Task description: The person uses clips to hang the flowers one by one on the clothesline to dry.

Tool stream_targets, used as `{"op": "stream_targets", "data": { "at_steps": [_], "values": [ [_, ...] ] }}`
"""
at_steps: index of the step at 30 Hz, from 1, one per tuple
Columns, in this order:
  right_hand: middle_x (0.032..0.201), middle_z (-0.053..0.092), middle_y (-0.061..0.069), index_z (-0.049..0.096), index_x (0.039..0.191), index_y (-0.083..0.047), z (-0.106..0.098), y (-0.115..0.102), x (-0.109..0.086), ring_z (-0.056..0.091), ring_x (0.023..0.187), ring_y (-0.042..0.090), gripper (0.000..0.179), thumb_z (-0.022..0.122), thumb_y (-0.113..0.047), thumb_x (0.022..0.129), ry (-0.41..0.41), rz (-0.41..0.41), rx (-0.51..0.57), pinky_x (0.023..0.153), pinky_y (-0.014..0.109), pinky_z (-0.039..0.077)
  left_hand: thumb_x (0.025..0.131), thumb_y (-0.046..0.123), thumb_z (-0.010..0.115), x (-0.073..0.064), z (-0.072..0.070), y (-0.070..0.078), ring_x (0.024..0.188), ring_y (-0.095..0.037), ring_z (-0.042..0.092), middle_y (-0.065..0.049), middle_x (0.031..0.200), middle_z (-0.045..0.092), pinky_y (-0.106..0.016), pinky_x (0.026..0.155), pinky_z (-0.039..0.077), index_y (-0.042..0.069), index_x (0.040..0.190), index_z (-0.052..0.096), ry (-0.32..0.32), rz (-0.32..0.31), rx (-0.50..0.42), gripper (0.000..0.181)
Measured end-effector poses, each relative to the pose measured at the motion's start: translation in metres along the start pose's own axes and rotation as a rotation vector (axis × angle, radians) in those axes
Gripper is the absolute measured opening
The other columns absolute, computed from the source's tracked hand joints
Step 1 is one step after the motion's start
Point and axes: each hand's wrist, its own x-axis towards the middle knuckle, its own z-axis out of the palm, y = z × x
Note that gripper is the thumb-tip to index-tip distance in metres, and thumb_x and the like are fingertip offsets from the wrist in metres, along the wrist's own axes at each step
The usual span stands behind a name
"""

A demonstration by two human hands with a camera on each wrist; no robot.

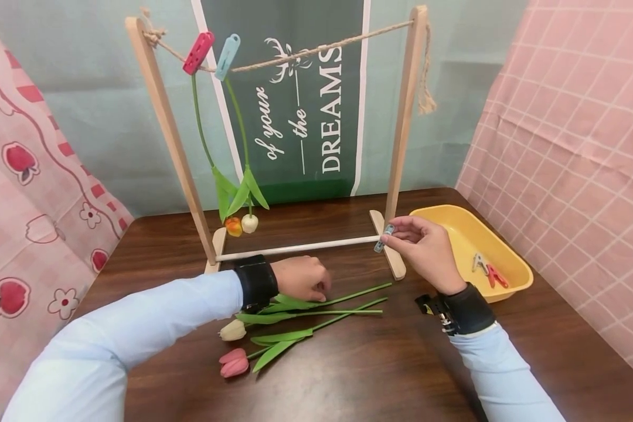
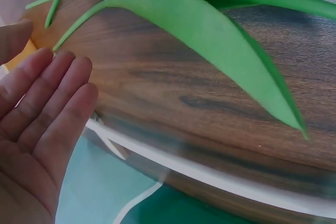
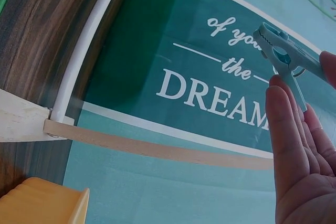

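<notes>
Hanging heads-down from the left half of the rope (image 1: pixel 316 51), an orange tulip (image 1: pixel 233 227) in a red peg (image 1: pixel 198 53) and a white tulip (image 1: pixel 250 224) in a blue peg (image 1: pixel 228 57) make 2 done, it seems — and 3 look left. On the table (image 1: pixel 358 375) lie a near pink tulip (image 1: pixel 234 363), a pale tulip (image 1: pixel 233 330) and a 3rd stem (image 1: pixel 366 292), its head hidden by the left cuff (image 1: pixel 258 282); no peg shows on them. The bin (image 1: pixel 469 237) at right holds a red clip (image 1: pixel 497 276) and at least 1 pale clip (image 1: pixel 480 262). Near the rack's right foot (image 1: pixel 395 266), the right hand (image 1: pixel 429 249) pinches a light-blue peg (image 1: pixel 384 238) between thumb and fingers. The left hand (image 1: pixel 302 278) hangs over the stems, fingers loosely bent, holding nothing — whether it touches a leaf, I cannot tell.
</notes>
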Motion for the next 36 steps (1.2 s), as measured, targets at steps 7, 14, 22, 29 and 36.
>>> {"op": "stream_targets", "data": {
  "at_steps": [7, 14, 22, 29, 36],
  "values": [
    [0.087, 0.069, 0.019, 0.067, 0.104, 0.009, 0.003, 0.02, 0.003, 0.064, 0.072, 0.005, 0.028, 0.078, -0.002, 0.081, 0.0, 0.0, 0.008, 0.067, 0.014, 0.05, 0.086, 0.017, 0.074, 0.01, 0.008, 0.003, 0.057, -0.003, 0.045, 0.012, 0.061, 0.047, -0.018, 0.057, 0.037, 0.017, 0.065, 0.056, -0.063, -0.051, 0.032, 0.028],
    [0.087, 0.071, 0.012, 0.069, 0.105, 0.001, 0.006, 0.043, 0.005, 0.065, 0.07, 0.008, 0.031, 0.081, -0.014, 0.081, -0.002, 0.011, 0.009, 0.066, 0.016, 0.051, 0.087, 0.019, 0.075, 0.017, 0.012, 0.005, 0.053, -0.006, 0.033, 0.011, 0.055, 0.034, -0.02, 0.056, 0.032, 0.017, 0.061, 0.05, -0.104, -0.078, 0.07, 0.036],
    [0.086, 0.071, 0.011, 0.07, 0.103, 0.0, 0.008, 0.042, 0.003, 0.066, 0.069, 0.008, 0.031, 0.082, -0.016, 0.08, -0.005, 0.007, 0.025, 0.064, 0.017, 0.052, 0.087, 0.019, 0.075, 0.022, 0.023, 0.004, 0.05, -0.005, 0.036, 0.01, 0.056, 0.039, -0.02, 0.055, 0.032, 0.019, 0.06, 0.05, -0.127, -0.086, 0.078, 0.037],
    [0.087, 0.071, 0.011, 0.07, 0.104, 0.0, 0.01, 0.043, 0.005, 0.066, 0.07, 0.008, 0.031, 0.082, -0.016, 0.08, -0.007, 0.005, 0.035, 0.066, 0.017, 0.052, 0.087, 0.017, 0.075, 0.025, 0.028, 0.002, 0.047, -0.006, 0.024, 0.008, 0.053, 0.025, -0.02, 0.055, 0.029, 0.019, 0.055, 0.038, -0.099, -0.102, 0.087, 0.049],
    [0.086, 0.071, 0.012, 0.069, 0.104, 0.003, 0.011, 0.045, 0.005, 0.066, 0.07, 0.008, 0.031, 0.081, -0.013, 0.08, -0.015, 0.001, 0.035, 0.067, 0.017, 0.052, 0.088, 0.014, 0.074, 0.028, 0.031, 0.001, 0.045, -0.005, 0.02, 0.008, 0.051, 0.02, -0.019, 0.055, 0.029, 0.019, 0.054, 0.035, -0.091, -0.117, 0.069, 0.052]
  ]
}}
